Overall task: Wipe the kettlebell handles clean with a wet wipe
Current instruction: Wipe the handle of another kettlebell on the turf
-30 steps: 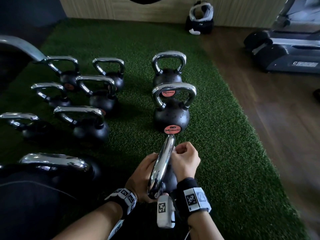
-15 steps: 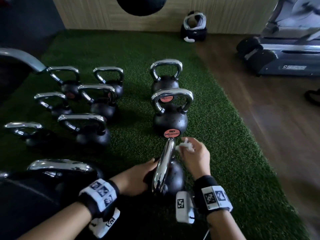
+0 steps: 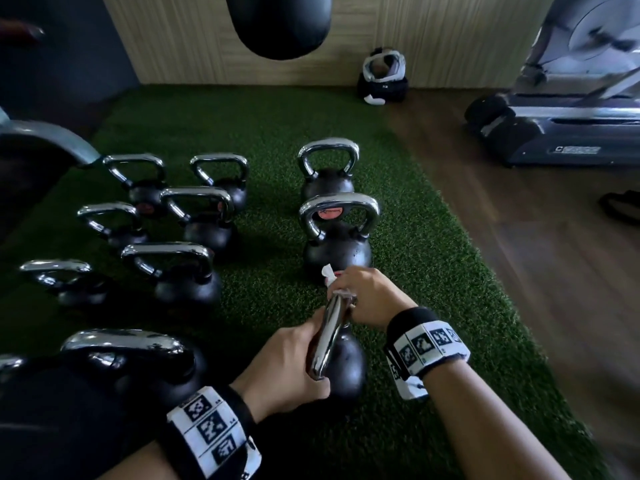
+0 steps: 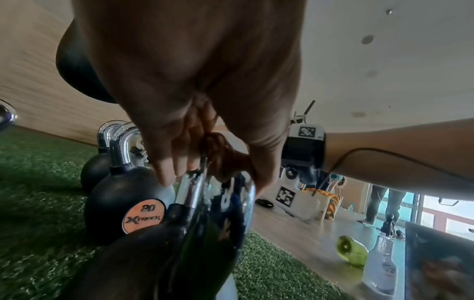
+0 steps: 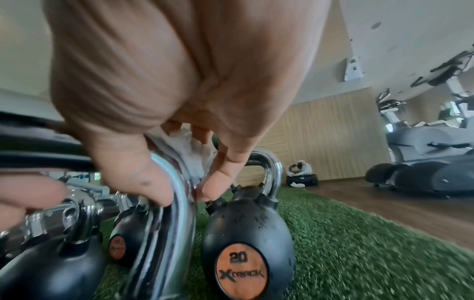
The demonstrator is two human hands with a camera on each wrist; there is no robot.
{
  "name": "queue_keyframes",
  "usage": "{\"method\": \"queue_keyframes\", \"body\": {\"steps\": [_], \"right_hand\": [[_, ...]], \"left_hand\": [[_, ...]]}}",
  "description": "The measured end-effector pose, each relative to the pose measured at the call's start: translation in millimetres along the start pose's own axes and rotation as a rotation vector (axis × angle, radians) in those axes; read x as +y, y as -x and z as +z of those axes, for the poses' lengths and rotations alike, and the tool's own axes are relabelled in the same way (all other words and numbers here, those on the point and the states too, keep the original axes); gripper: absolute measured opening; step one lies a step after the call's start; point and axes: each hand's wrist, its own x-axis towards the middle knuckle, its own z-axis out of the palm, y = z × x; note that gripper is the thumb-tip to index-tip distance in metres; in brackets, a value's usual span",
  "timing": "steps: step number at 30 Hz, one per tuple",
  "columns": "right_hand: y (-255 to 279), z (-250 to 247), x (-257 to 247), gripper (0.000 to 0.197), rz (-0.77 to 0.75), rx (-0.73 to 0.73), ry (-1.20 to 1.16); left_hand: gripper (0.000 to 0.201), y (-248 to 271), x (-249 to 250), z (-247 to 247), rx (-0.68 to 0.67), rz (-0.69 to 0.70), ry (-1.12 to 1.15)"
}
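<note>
Crouching over the green turf point(image 3: 433, 278), you have the nearest kettlebell point(image 3: 346, 368) at about 6 o'clock in the head view, its chrome handle point(image 3: 329, 337) running edge-on away from you. Your right hand point(image 3: 367, 299) is curled over the far end of that handle, thumb and fingers pinching the white wet wipe point(image 3: 329, 277) against the chrome; a crumpled tail of the wipe sticks up past your knuckles toward 12 o'clock. The right wrist view shows the wipe point(image 5: 187, 146) bunched between the thumb and fingertips point(image 5: 212, 188) on the bar. Your left hand point(image 3: 284, 372) grips the near end of the same handle, fingers wrapped round it from the 9 o'clock side. Just beyond your right hand, at 12 o'clock, stands a kettlebell marked 20 point(image 3: 337, 251), with another kettlebell point(image 3: 327, 181) behind it. More kettlebells point(image 3: 187, 282) stand in rows at 9 to 10 o'clock. A black punch bag point(image 3: 278, 26) hangs at 12 o'clock, and a treadmill point(image 3: 561, 133) stands at 2 o'clock on the wooden floor point(image 3: 554, 271).
</note>
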Motion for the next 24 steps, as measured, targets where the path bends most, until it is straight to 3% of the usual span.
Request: {"method": "queue_keyframes", "body": {"steps": [4, 7, 10, 16, 19, 24], "right_hand": [[33.4, 0.2, 11.4, 0.026, 0.106, 0.134, -0.065], [60.6, 2.2, 18.7, 0.029, 0.179, 0.217, -0.056], [81.6, 13.5, 17.8, 0.032, 0.240, 0.320, -0.032], [101.8, 33.0, 8.5, 0.036, 0.353, 0.447, 0.023], [102.1, 28.5, 4.8, 0.042, 0.370, 0.405, 0.033], [105.2, -13.0, -18.8, 0.035, 0.483, 0.330, 0.020]], "left_hand": [[0.108, -18.0, -5.4, -23.6, -0.225, 0.098, -0.043], [0.110, -45.6, -6.8, -46.6, -0.428, 0.129, -0.178], [0.110, -71.0, -7.5, -60.1, -0.543, 0.182, -0.340], [0.103, -88.4, -7.2, -62.1, -0.575, 0.247, -0.415], [0.102, -85.8, -12.5, -55.0, -0.529, 0.236, -0.404], [0.098, -79.5, -22.9, -65.9, -0.558, 0.109, -0.230]]}}
